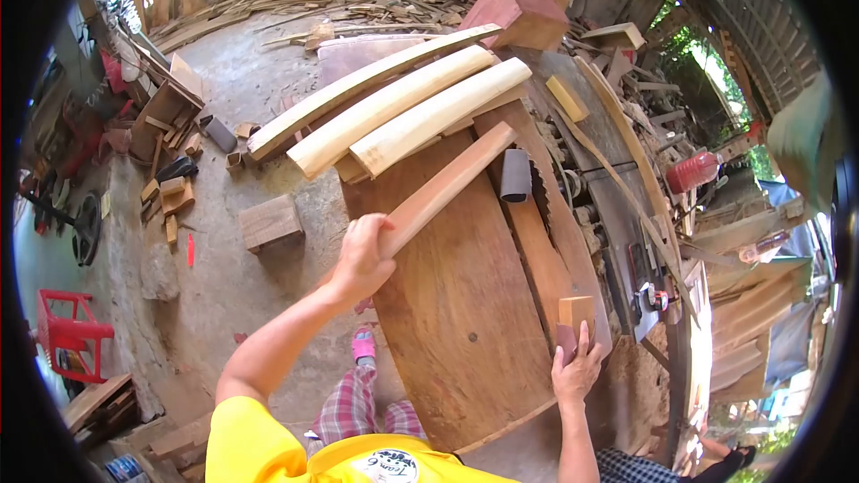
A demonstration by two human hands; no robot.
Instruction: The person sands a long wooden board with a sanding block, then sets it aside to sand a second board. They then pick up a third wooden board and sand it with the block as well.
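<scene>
My left hand (pixel 362 259) is closed around the near end of a long, slightly curved piece of wood (pixel 447 188), which slants away over the wooden workbench top (pixel 447 340). At the bench's right edge, my right hand (pixel 577 368) grips a small sanding block (pixel 575 311), a pale wooden block with reddish-brown paper against its side. Beyond the held piece lie several pale curved wood pieces (pixel 443 116), side by side. A curled sheet of dark sandpaper (pixel 516 176) rests to the right of the held piece's far end.
A squared timber block (pixel 271 222) stands on the floor at left, near scattered offcuts (pixel 174 197). A red plastic chair (pixel 72 333) is farther left. Planks and a red bottle (pixel 693 172) line the right side. Another person's checkered clothing (pixel 626 467) shows at lower right.
</scene>
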